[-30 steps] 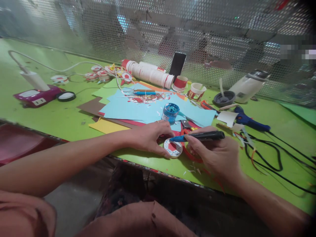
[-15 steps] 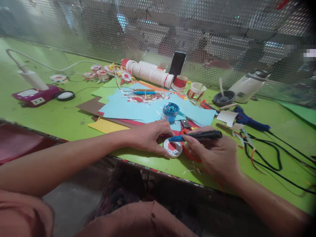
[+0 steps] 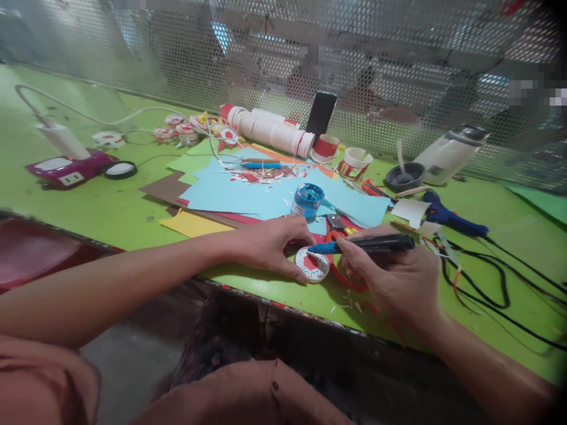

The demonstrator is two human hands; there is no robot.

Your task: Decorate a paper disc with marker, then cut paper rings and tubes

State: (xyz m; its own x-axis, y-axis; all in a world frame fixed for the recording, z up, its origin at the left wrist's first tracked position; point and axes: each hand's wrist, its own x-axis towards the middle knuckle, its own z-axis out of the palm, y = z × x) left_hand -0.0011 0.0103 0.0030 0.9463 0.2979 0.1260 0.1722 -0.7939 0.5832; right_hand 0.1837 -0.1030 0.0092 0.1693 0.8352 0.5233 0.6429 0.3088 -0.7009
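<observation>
A small round white disc (image 3: pixel 318 273) with a red centre and blue marks lies near the table's front edge. My left hand (image 3: pixel 277 245) grips its left side between thumb and fingers. In my right hand (image 3: pixel 392 271) is a blue marker (image 3: pixel 367 243) with a dark rear end, slanted so its tip is over the disc's upper rim; I cannot tell whether it touches. Orange-handled scissors (image 3: pixel 343 277) lie partly under my right hand. Just beyond the hands stands a jar of blue paint (image 3: pixel 308 200) on light blue paper (image 3: pixel 221 198).
Paper cups (image 3: pixel 274 133) lie stacked at the back beside a phone (image 3: pixel 321 115). A blue glue gun (image 3: pixel 456 218) with black cable is at right, near a white bottle (image 3: pixel 452 153). A purple power socket (image 3: pixel 71 168) sits at left, and finished-looking discs (image 3: pixel 186 133) are behind.
My right hand and the marker have shifted slightly right, the tip moving along the disc's upper edge. My left hand keeps its hold on the disc.
</observation>
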